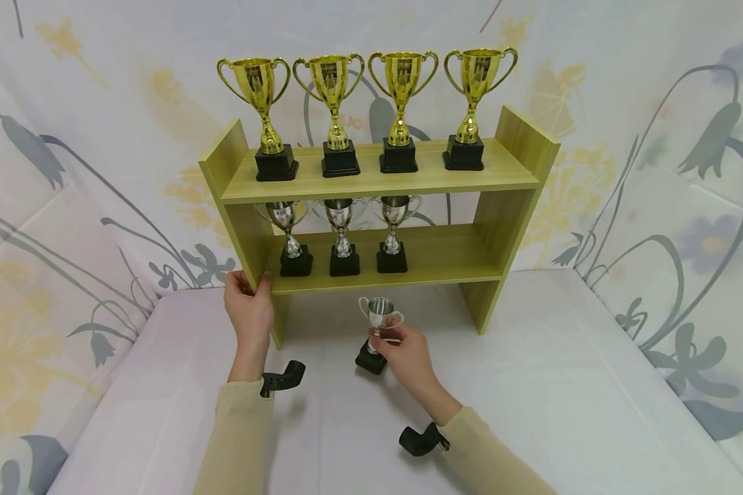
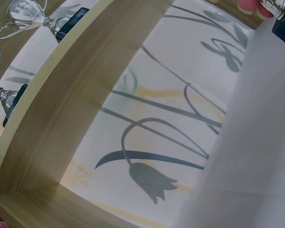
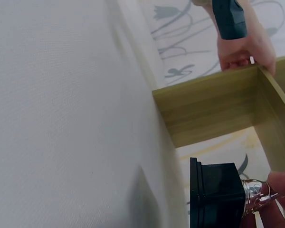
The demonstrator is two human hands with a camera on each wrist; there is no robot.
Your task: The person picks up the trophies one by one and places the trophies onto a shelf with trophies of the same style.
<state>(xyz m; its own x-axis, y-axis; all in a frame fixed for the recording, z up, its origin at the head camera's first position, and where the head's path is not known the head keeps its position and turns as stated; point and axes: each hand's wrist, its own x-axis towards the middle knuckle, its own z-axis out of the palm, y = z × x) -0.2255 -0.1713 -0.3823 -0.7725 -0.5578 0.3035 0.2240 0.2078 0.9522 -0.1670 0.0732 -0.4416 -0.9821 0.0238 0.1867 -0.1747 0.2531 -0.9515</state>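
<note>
My right hand (image 1: 406,354) pinches a small silver trophy cup (image 1: 380,313) by its stem, in front of the shelf's lower opening. The trophy tilts a little, and its black base (image 3: 218,194) is off to the left of the fingers in the right wrist view. My left hand (image 1: 251,311) grips the left side panel of the wooden shelf (image 1: 371,282), near the lower board. Three silver trophies (image 1: 342,237) stand on that lower board, toward its left. Several gold trophies (image 1: 402,96) line the top board.
The shelf stands on a white-covered table (image 1: 551,385) against a floral cloth backdrop (image 1: 656,172). Its right side panel (image 1: 510,220) reaches down to the table. Black wrist cameras (image 1: 285,378) sit on both forearms.
</note>
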